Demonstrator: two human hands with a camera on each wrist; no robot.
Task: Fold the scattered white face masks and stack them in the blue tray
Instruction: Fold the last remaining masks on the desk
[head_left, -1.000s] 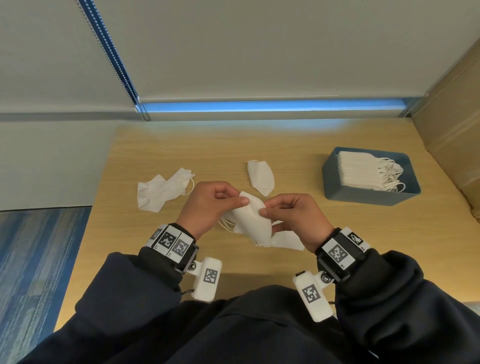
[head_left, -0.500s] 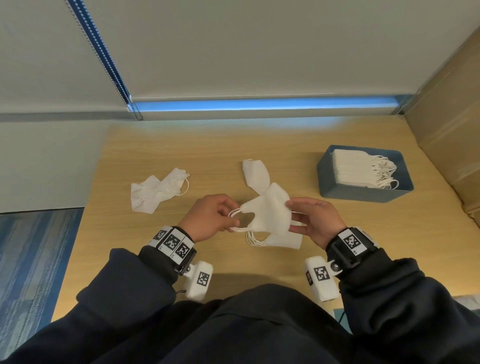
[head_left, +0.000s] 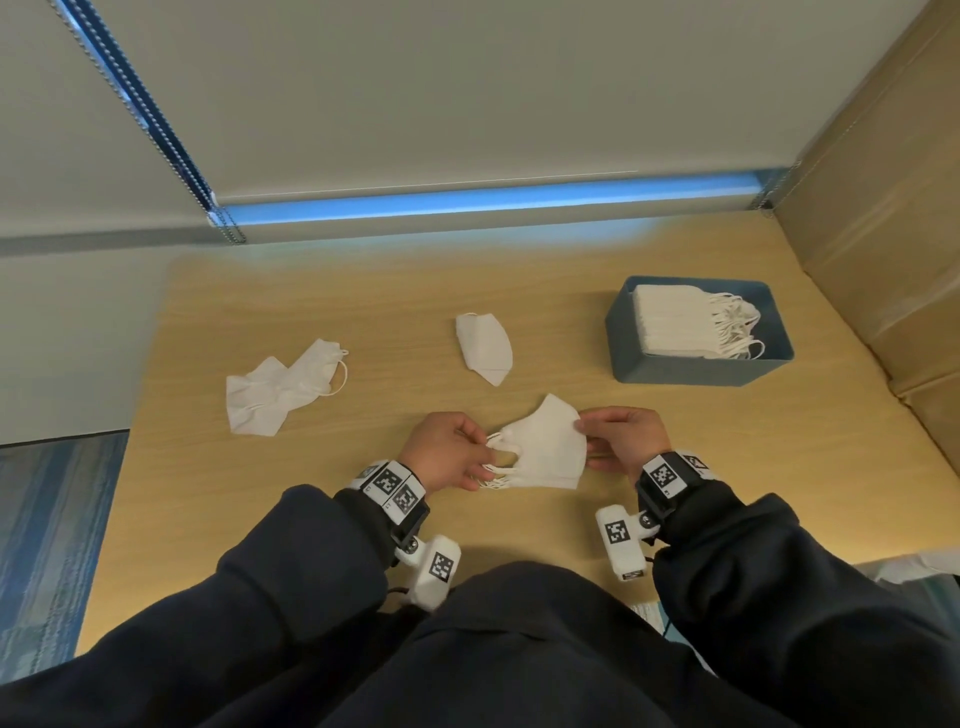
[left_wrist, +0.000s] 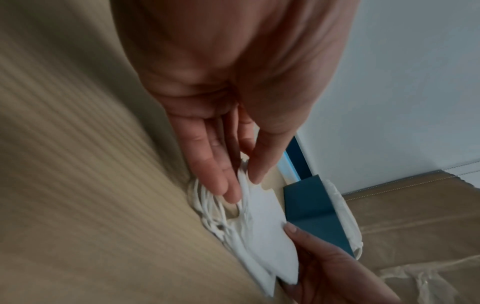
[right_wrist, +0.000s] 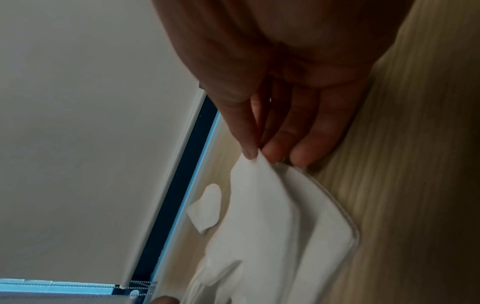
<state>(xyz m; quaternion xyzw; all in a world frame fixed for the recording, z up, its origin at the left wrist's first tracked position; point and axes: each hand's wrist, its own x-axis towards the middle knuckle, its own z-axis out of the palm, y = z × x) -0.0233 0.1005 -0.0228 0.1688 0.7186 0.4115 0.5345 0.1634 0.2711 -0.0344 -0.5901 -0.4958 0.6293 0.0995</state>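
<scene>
Between my two hands a folded white mask (head_left: 545, 441) (left_wrist: 262, 222) (right_wrist: 259, 195) lies low over a small pile of folded masks (head_left: 550, 475) (right_wrist: 324, 222) on the table. My left hand (head_left: 447, 449) (left_wrist: 233, 181) pinches its ear-loop end; thumb and fingers of my right hand (head_left: 618, 436) (right_wrist: 257, 152) pinch the opposite edge. The blue tray (head_left: 696, 371) (left_wrist: 309, 207) at the right back holds a stack of folded masks (head_left: 680, 322). One folded mask (head_left: 485, 348) (right_wrist: 206, 207) lies alone at the centre back. Crumpled unfolded masks (head_left: 280, 387) lie at the left.
The wooden table (head_left: 779, 467) runs to a wall with a blue strip (head_left: 467, 200) at the back. A large cardboard box (head_left: 883, 234) stands against the right edge beside the tray. Carpeted floor (head_left: 47, 519) lies off the table's left edge.
My hands have pulled the mask flat, moved apart and lowered it from mid-air down onto the small pile in front of me.
</scene>
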